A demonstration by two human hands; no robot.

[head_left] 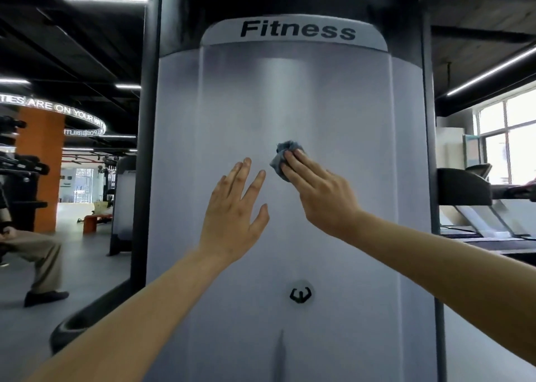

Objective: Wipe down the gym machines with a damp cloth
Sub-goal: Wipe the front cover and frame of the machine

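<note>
Crumpled blue-grey cloth [280, 156] lies on the pale grey machine panel [333, 91] under our right grip [322, 196], fingers straight. Our left grip [235, 210] alongside has fingers apart.

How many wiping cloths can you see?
1: a blue cloth, pressed by the right hand against the grey machine panel. The left hand beside it holds none.

A: Machine panel [290, 106] blocks dead ahead; left post [149, 120] and right post [429, 120] bound it.
B: Sides?
A: Left: open floor [87, 251], seated person [37, 254] beyond. Right: treadmill [464, 190] close.
</note>
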